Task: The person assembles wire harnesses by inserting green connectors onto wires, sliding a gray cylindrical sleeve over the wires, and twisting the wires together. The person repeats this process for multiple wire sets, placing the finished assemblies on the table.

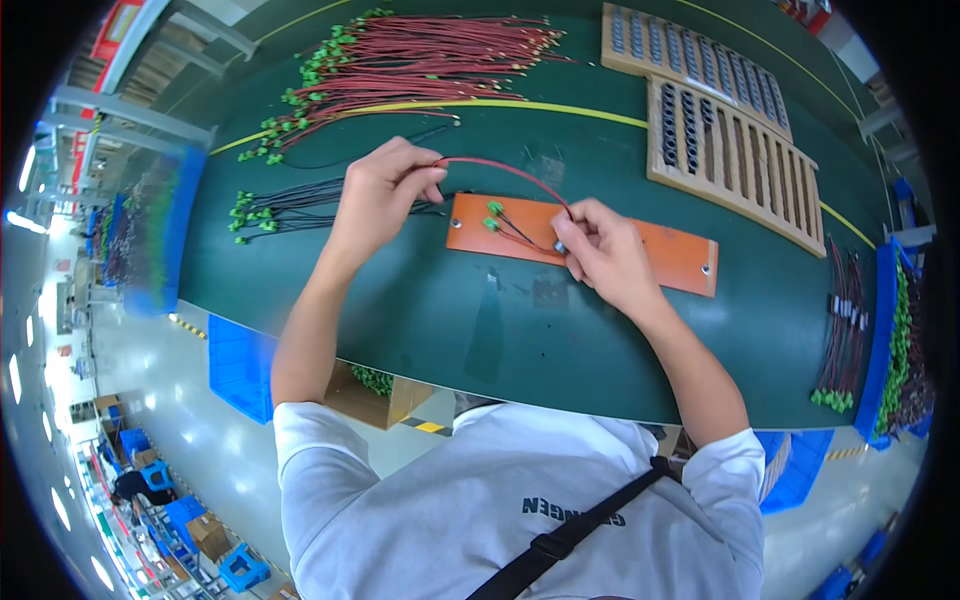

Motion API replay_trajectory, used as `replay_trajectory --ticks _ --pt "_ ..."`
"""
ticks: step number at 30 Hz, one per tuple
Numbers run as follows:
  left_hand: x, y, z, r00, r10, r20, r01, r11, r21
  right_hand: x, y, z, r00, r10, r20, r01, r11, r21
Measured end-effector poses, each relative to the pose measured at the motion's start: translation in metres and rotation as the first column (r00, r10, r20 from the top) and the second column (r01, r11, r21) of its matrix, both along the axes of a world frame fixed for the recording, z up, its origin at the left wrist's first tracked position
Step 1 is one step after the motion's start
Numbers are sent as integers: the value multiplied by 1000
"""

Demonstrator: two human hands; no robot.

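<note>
A person leans over a dark green tabletop (pixel 420 320), both bare arms reaching up from the lower edge of the frame. The left hand (pixel 380 195) has its fingers pinched shut on one end of a red wire (pixel 505 170). The wire arches from there across the centre of the frame, running left to right and dipping down to the right hand (pixel 605 250), whose fingers press closed on its other end against an orange board (pixel 670 255). The board lies flat, its long side running left to right, slightly lower at the right. Two small green connectors (pixel 493 215) with short dark leads rest on its left part, just beside the right hand.

A bundle of black wires (pixel 290 205) lies left of the left hand. A large spread of red wires (pixel 420 60) fills the upper middle. Two slotted wooden racks (pixel 735 150) sit upper right. More wires (pixel 840 340) lie at the right edge beside a blue bin (pixel 885 330). Bare green surface lies open below the board, toward the near edge.
</note>
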State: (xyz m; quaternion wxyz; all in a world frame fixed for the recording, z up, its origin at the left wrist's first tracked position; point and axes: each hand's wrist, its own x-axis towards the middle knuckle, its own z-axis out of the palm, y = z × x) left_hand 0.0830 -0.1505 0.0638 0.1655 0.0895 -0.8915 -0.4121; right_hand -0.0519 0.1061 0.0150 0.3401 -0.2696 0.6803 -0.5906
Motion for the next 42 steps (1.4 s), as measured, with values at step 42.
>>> replay_trajectory --ticks 42 --pt "-24 109 -64 852 -87 -517 151 985 83 13 3 1 909 -127 398 257 921 -293"
